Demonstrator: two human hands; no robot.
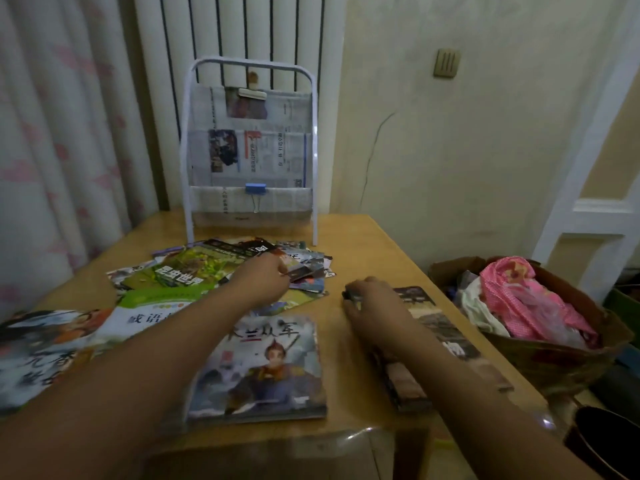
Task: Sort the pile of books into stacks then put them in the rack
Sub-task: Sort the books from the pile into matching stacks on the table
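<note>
A loose pile of books [194,271] spreads over the left and middle of the wooden table [360,244]. My left hand [266,278] reaches into the pile and pinches a small dark booklet [306,271]. A stack topped by a cartoon-warrior cover [263,365] lies near the front edge. To its right a dark-covered stack [443,337] lies lengthwise, and my right hand [374,303] grips its far corner. The white metal rack [251,150], lined with newspaper and binder clips, stands at the back of the table.
A green-and-white book [149,313] and a blurred large book [38,344] lie at the left. A brown basket [554,355] of pink cloth sits right of the table. A curtain [62,133] hangs at left, a radiator behind the rack.
</note>
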